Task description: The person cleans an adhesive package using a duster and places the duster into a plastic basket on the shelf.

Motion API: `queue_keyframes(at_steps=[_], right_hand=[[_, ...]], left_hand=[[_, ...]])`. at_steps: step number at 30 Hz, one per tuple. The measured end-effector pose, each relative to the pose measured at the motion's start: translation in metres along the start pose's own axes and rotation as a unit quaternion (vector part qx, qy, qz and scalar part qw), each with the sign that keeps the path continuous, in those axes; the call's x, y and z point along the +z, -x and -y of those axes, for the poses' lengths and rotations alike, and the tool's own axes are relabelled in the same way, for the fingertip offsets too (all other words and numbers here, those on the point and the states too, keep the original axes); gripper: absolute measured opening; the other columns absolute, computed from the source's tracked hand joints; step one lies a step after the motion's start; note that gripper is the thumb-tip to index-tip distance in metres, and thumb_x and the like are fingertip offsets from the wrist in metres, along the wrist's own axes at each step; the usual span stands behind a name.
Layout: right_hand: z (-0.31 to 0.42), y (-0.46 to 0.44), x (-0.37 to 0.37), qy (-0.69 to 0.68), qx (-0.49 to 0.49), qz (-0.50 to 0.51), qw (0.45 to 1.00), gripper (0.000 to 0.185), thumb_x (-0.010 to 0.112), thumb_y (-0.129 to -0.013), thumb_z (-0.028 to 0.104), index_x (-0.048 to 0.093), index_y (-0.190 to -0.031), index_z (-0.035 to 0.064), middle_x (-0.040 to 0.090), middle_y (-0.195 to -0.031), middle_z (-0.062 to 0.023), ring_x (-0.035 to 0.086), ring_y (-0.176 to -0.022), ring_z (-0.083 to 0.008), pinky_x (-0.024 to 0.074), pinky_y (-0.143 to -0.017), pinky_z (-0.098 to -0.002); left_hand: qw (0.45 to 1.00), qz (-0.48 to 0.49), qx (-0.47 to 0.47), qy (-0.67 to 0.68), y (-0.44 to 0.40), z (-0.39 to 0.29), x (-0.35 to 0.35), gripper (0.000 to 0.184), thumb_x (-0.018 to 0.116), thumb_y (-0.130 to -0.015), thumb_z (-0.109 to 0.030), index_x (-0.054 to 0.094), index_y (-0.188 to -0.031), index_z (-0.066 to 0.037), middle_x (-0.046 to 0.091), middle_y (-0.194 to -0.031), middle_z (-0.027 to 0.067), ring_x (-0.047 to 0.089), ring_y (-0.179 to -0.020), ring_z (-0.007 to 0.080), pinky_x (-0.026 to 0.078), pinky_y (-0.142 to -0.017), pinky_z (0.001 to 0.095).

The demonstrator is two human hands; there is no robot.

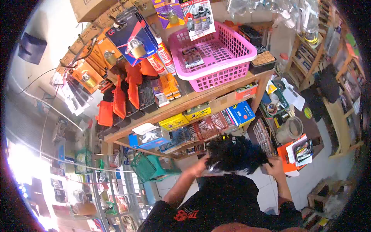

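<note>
In front of my chest is a black, shaggy-looking bundle [237, 154], with a pale, shiny strip along its lower edge. Its exact kind is too dark to make out. My left hand [200, 166] grips its left end, fingers partly hidden behind it. At the opposite end, my right hand [274, 166] is closed on its edge. Just beyond the bundle is a wooden shelf unit whose lower level holds a red patterned basket [210, 127] and a blue box [241, 113].
A pink basket [220, 79] stands on the wooden shelf top [185, 98], beside orange-lidded bins [119, 98]. Padlock cards [133, 42] hang at upper left. A green stool [152, 168] is to the left. A cluttered table with a clear tub [290, 129] stands right.
</note>
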State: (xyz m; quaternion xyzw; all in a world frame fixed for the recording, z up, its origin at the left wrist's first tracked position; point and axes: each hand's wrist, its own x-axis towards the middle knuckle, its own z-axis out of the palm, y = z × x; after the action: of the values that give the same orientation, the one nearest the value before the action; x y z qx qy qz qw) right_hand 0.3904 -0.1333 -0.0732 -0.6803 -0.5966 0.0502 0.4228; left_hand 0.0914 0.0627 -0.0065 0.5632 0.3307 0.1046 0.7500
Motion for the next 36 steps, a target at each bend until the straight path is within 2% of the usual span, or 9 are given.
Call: queue_keyframes(at_steps=[3,5,7,9,14,18,21,27,36], right_hand=[[-0.014,0.009,0.015,0.060,0.028,0.028,0.997,0.033,0.067,-0.066,0.017,0.044,-0.051,-0.0019,0.043,-0.049,-0.0184,0.047,-0.044,-0.0342,0.0326,-0.044,-0.0416],[-0.018,-0.003,0.022,0.092,0.056,0.024,0.994,0.035,0.068,-0.067,0.018,0.044,-0.052,-0.0022,0.045,-0.050,-0.0191,0.048,-0.046,-0.0355,0.0335,-0.045,-0.0430],[0.010,-0.025,0.020,0.072,0.064,0.023,0.995,0.035,0.069,-0.068,0.020,0.046,-0.053,-0.0026,0.047,-0.052,-0.0199,0.049,-0.048,-0.0375,0.0358,-0.048,-0.0440],[0.020,-0.033,0.025,0.077,0.065,0.029,0.994,0.036,0.069,-0.069,0.021,0.047,-0.054,-0.0027,0.048,-0.053,-0.0202,0.049,-0.049,-0.0386,0.0368,-0.048,-0.0442],[0.035,-0.044,0.020,0.057,0.030,0.008,0.998,0.036,0.068,-0.071,0.023,0.048,-0.055,-0.0026,0.049,-0.055,-0.0204,0.052,-0.051,-0.0379,0.0380,-0.049,-0.0433],[0.006,-0.034,0.011,0.064,0.044,0.022,0.997,0.040,0.069,-0.072,0.025,0.046,-0.053,-0.0021,0.047,-0.051,-0.0200,0.048,-0.046,-0.0370,0.0347,-0.046,-0.0424],[0.008,-0.033,0.002,0.064,0.063,0.033,0.995,0.045,0.069,-0.075,0.028,0.046,-0.051,-0.0017,0.042,-0.048,-0.0191,0.043,-0.041,-0.0344,0.0312,-0.043,-0.0410],[0.005,0.001,0.008,-0.057,0.240,0.068,0.967,0.054,0.064,-0.083,0.037,0.044,-0.053,-0.0021,0.034,-0.045,-0.0053,0.034,-0.044,-0.0118,0.0284,-0.042,-0.0350],[0.013,0.017,-0.005,-0.174,0.289,0.123,0.933,0.052,0.060,-0.088,0.040,0.050,-0.053,0.0028,0.044,-0.048,-0.0001,0.039,-0.044,-0.0089,0.0320,-0.044,-0.0297]], left_hand=[[0.973,-0.108,-0.143,0.144,0.027,-0.103,-0.001,0.075,0.025,-0.091,-0.065,0.037,-0.138,-0.007,0.049,-0.132,0.0102,0.052,-0.115,0.0241,0.041,-0.100,0.0390],[0.962,0.032,0.061,0.265,0.013,-0.091,-0.035,0.080,0.024,-0.087,-0.070,0.042,-0.133,-0.007,0.055,-0.124,0.0137,0.058,-0.108,0.0287,0.047,-0.091,0.0475],[0.963,0.036,0.064,0.260,0.007,-0.099,-0.039,0.079,0.024,-0.087,-0.070,0.042,-0.134,-0.009,0.055,-0.125,0.0135,0.057,-0.109,0.0289,0.048,-0.090,0.0479],[0.974,-0.153,-0.066,0.151,0.007,-0.108,-0.021,0.076,0.023,-0.088,-0.069,0.040,-0.136,-0.012,0.053,-0.127,0.0123,0.057,-0.108,0.0279,0.048,-0.089,0.0486],[0.934,0.077,-0.065,0.343,-0.042,0.003,-0.046,0.071,0.030,-0.089,-0.065,0.046,-0.131,-0.010,0.060,-0.117,0.0108,0.062,-0.100,0.0261,0.053,-0.081,0.0417],[0.867,0.263,0.000,0.423,-0.046,-0.046,-0.046,0.067,0.029,-0.091,-0.062,0.050,-0.125,-0.008,0.063,-0.110,0.0110,0.065,-0.091,0.0259,0.053,-0.082,0.0397],[0.922,0.049,0.021,0.383,-0.050,-0.053,-0.024,0.070,0.033,-0.088,-0.065,0.052,-0.123,-0.009,0.064,-0.108,0.0107,0.065,-0.091,0.0266,0.054,-0.081,0.0427],[0.893,0.033,-0.044,0.446,-0.070,-0.028,0.010,0.067,0.036,-0.086,-0.067,0.059,-0.115,-0.011,0.067,-0.095,0.0091,0.066,-0.077,0.0257,0.055,-0.074,0.0444],[0.878,-0.027,-0.033,0.476,-0.052,-0.047,0.062,0.069,0.037,-0.080,-0.075,0.058,-0.109,-0.016,0.066,-0.091,0.0062,0.063,-0.086,0.0267,0.052,-0.079,0.0470]])
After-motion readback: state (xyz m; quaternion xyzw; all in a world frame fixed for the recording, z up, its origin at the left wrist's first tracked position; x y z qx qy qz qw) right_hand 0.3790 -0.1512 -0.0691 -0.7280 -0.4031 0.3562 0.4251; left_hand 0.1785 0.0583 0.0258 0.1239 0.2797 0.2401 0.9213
